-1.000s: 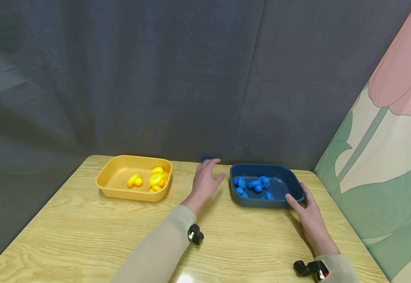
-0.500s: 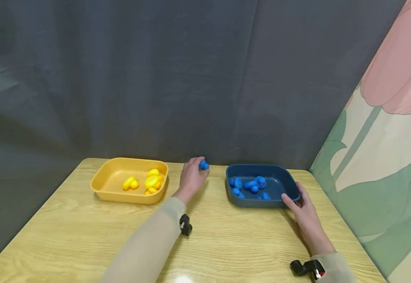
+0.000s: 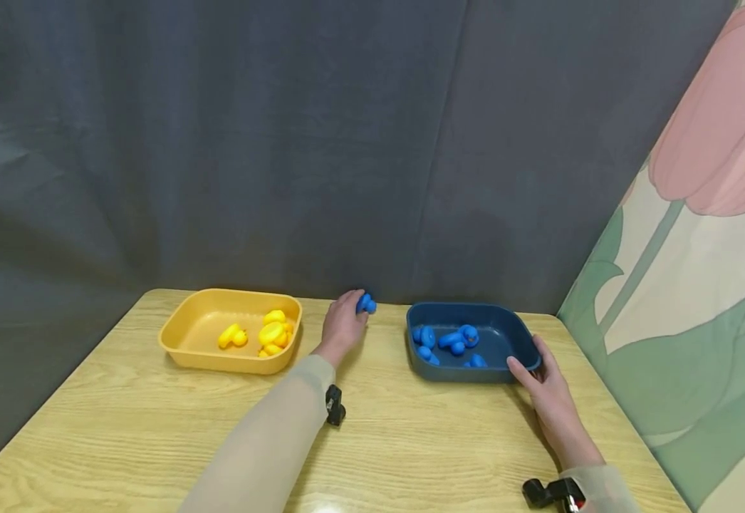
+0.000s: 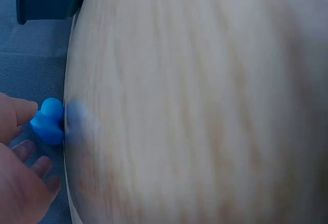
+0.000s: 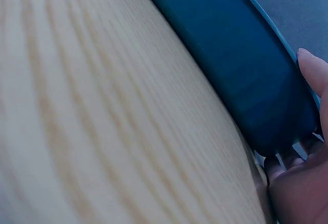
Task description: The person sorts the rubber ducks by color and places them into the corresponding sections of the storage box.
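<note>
My left hand [image 3: 342,326] is at the back of the table, with a small blue toy duck [image 3: 367,303] between its thumb and fingers. In the left wrist view the thumb touches the duck [image 4: 49,122], which is on or just above the tabletop. With my right hand [image 3: 552,392] I hold the near right corner of the dark blue bin [image 3: 462,373], thumb at the rim and fingers around the outside. Several blue ducks [image 3: 452,340] lie inside, mostly toward the left. The right wrist view shows the bin's outer wall [image 5: 241,70] and the curled fingers under its corner.
A yellow bin [image 3: 219,361] with several yellow ducks [image 3: 273,333] stands at the left of the wooden table [image 3: 411,449]. A dark grey curtain [image 3: 283,142] hangs behind the back edge. A flower-patterned panel [image 3: 699,320] stands along the right.
The left hand has shifted left and turned, bringing the blue duck into view between thumb and fingers. The right hand keeps its hold on the bin. The head view has shifted slightly.
</note>
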`<state>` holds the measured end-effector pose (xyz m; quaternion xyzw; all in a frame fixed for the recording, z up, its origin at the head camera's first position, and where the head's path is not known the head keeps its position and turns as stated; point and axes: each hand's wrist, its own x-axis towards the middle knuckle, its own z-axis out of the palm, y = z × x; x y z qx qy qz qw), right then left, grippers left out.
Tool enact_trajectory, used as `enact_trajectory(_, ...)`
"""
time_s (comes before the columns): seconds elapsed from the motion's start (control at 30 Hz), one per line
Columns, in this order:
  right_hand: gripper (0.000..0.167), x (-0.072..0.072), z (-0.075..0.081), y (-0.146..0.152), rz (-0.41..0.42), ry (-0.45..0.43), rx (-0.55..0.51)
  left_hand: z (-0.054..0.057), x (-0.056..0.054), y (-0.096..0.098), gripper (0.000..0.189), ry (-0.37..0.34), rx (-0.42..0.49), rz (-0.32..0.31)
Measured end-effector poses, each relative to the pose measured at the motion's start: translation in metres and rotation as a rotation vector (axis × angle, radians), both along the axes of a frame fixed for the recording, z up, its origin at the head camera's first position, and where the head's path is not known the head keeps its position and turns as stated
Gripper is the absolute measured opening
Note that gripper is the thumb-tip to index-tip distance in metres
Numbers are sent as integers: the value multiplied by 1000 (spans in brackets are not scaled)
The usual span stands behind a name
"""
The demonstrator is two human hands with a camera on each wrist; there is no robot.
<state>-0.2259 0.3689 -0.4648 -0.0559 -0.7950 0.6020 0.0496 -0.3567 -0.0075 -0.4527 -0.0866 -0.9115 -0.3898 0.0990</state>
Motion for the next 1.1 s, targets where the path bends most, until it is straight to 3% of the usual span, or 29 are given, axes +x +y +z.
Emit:
enact_trajectory(0.33, 96, 2, 0, -1, -2, -20, 4, -4, -3, 1, 61, -29, -104, -67)
enact_trajectory(0.67, 95, 1, 1, 0, 3, -22, 12, -2, 1, 7, 49, -6, -80, -18)
enact_trajectory(0.93, 95, -1, 2, 0, 3, -34, 17, 0, 2, 10, 48, -7, -128, -56)
enact_trajectory(1.1, 95, -2, 2, 0, -3, -40, 21, 0, 2, 13, 36, -9, -153, -72)
